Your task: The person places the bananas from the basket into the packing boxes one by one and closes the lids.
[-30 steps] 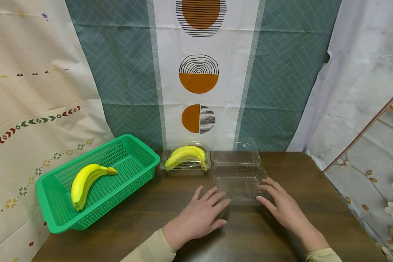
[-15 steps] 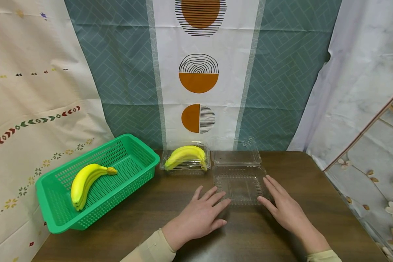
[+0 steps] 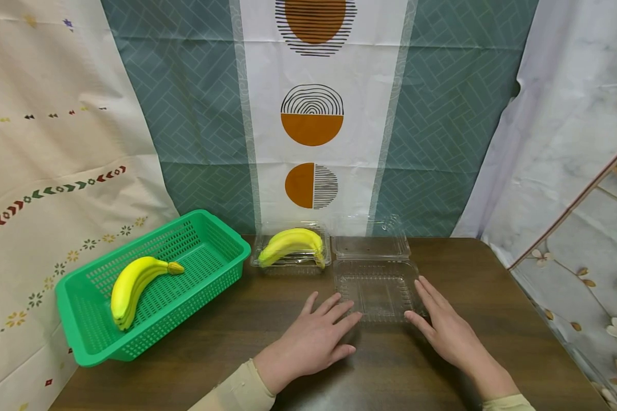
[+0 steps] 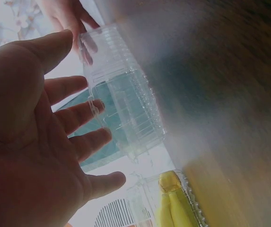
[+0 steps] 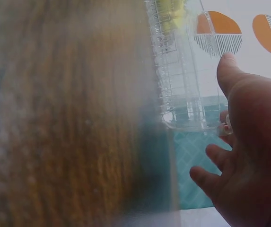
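A clear plastic clamshell container [image 3: 377,291] lies opened out on the table, its lid [image 3: 372,246] flipped back behind the base. My left hand [image 3: 311,345] is at the base's near left corner, fingers spread and straight. In the left wrist view, the fingertips of my left hand [image 4: 40,127] overlap the clear rim; firm contact is hard to tell. On the right side, my right hand [image 3: 449,331] has its fingers extended along the base's edge, thumb near the front right corner. The right wrist view shows my right hand [image 5: 258,123] with thumb and fingers apart, holding nothing.
Left of the opened container stands a closed clear container with yellow bananas [image 3: 293,246] inside. A green perforated basket [image 3: 185,311] sits at the left, holding another banana bunch [image 3: 133,291]. The brown table [image 3: 385,371] meets a hanging cloth [image 3: 437,142] at the back.
My right hand's fingers have drawn together and shifted slightly outward from the container's right rim. My left hand, the containers and the basket stay where they were.
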Demonstrator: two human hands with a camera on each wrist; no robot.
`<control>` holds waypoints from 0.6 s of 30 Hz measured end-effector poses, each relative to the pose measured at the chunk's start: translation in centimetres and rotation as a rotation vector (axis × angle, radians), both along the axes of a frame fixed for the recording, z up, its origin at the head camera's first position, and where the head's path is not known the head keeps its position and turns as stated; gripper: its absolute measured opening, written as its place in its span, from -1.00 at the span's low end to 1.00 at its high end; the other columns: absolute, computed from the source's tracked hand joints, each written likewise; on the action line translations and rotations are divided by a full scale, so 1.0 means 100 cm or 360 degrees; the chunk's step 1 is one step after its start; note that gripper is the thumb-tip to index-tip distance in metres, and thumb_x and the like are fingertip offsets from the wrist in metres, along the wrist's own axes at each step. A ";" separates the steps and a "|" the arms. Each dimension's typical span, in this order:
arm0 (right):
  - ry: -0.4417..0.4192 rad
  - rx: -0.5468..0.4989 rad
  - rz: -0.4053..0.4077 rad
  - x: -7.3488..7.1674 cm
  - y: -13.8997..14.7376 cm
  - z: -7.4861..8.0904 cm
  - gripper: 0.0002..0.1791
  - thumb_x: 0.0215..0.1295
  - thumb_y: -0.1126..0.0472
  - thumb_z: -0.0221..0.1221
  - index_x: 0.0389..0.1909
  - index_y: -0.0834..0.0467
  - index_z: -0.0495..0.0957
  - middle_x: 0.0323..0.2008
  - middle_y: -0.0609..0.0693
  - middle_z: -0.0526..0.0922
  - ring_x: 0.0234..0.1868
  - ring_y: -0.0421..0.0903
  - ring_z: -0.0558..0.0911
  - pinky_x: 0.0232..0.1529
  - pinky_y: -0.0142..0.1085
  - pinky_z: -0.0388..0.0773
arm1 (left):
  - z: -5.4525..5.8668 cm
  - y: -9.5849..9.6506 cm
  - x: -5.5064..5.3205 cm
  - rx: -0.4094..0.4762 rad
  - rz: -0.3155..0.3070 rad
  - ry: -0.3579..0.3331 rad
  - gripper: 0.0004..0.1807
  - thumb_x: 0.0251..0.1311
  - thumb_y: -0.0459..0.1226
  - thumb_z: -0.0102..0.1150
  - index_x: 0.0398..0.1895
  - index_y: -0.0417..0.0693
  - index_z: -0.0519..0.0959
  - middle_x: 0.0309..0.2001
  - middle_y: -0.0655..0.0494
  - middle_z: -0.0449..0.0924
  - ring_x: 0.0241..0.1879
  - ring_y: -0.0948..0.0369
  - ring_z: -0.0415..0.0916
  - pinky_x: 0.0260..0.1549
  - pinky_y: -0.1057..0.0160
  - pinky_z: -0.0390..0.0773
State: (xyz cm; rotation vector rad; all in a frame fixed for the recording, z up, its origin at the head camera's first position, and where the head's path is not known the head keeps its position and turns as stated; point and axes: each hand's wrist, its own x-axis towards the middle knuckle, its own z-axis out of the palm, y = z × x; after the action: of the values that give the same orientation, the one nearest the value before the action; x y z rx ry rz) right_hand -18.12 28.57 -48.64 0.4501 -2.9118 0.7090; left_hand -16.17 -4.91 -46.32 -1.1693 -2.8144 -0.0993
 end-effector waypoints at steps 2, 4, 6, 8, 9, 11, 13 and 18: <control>-0.0008 0.0000 -0.0002 0.000 0.000 0.000 -0.06 0.68 -0.22 0.19 0.79 0.19 0.09 0.78 0.18 0.02 0.67 0.38 0.18 0.35 0.49 0.37 | 0.000 0.000 0.000 -0.0001 0.0004 -0.0008 -0.30 0.64 0.20 0.12 0.72 0.27 0.36 0.69 0.16 0.29 0.71 0.01 0.12 0.52 -0.41 0.21; -0.0013 -0.0005 -0.0002 0.000 0.000 0.000 -0.07 0.68 -0.20 0.19 0.78 0.20 0.09 0.78 0.17 0.01 0.68 0.38 0.18 0.36 0.49 0.36 | 0.000 0.000 0.000 0.0002 0.0004 -0.0012 -0.30 0.64 0.21 0.11 0.72 0.27 0.36 0.69 0.15 0.28 0.71 0.00 0.12 0.52 -0.42 0.21; -0.0019 -0.0007 -0.0002 0.000 0.000 -0.001 -0.07 0.68 -0.20 0.19 0.78 0.20 0.09 0.79 0.16 -0.01 0.68 0.39 0.17 0.36 0.49 0.36 | 0.001 0.000 0.000 0.0008 0.0003 -0.0012 -0.30 0.64 0.20 0.12 0.72 0.27 0.36 0.69 0.15 0.29 0.71 -0.01 0.13 0.52 -0.42 0.21; -0.0025 -0.0014 -0.0002 0.001 0.000 -0.001 -0.07 0.69 -0.21 0.18 0.78 0.21 0.08 0.79 0.15 -0.03 0.68 0.39 0.16 0.36 0.49 0.36 | 0.001 0.001 0.000 0.0012 0.0001 -0.0012 -0.30 0.64 0.20 0.12 0.71 0.26 0.37 0.69 0.14 0.29 0.70 -0.02 0.13 0.52 -0.42 0.22; -0.0028 -0.0018 -0.0002 0.001 0.000 -0.001 -0.06 0.69 -0.22 0.17 0.79 0.21 0.08 0.79 0.15 -0.04 0.68 0.39 0.16 0.36 0.50 0.35 | 0.002 0.001 0.000 0.0013 0.0000 -0.0012 -0.31 0.64 0.20 0.12 0.71 0.26 0.37 0.69 0.14 0.29 0.70 -0.02 0.14 0.52 -0.42 0.22; -0.0040 -0.0028 -0.0004 0.001 0.000 -0.001 -0.06 0.69 -0.22 0.16 0.79 0.21 0.06 0.80 0.15 -0.06 0.68 0.40 0.16 0.36 0.50 0.35 | 0.002 0.001 0.001 0.0010 0.0000 -0.0011 -0.31 0.64 0.20 0.12 0.71 0.26 0.38 0.69 0.14 0.29 0.70 -0.02 0.13 0.51 -0.42 0.22; -0.0053 -0.0040 -0.0011 0.001 0.000 -0.002 -0.05 0.69 -0.23 0.16 0.79 0.20 0.05 0.80 0.14 -0.07 0.68 0.40 0.15 0.36 0.51 0.34 | 0.002 0.001 0.001 0.0006 0.0004 -0.0011 -0.31 0.64 0.21 0.12 0.71 0.26 0.38 0.69 0.15 0.28 0.70 -0.01 0.13 0.52 -0.42 0.22; -0.0101 -0.0067 -0.0028 0.003 -0.002 -0.003 -0.03 0.70 -0.26 0.13 0.82 0.14 -0.03 0.81 0.11 -0.12 0.68 0.43 0.14 0.31 0.57 0.33 | 0.002 0.001 0.000 0.0005 0.0010 -0.0016 -0.31 0.64 0.21 0.10 0.71 0.27 0.38 0.69 0.17 0.28 0.71 0.00 0.13 0.51 -0.41 0.23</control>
State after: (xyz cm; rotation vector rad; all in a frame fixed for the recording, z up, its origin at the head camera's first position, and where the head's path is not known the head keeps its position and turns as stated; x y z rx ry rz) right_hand -17.86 28.34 -48.90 0.4043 -2.9493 0.7944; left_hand -16.13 -4.84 -46.13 -1.1626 -2.8252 -0.1094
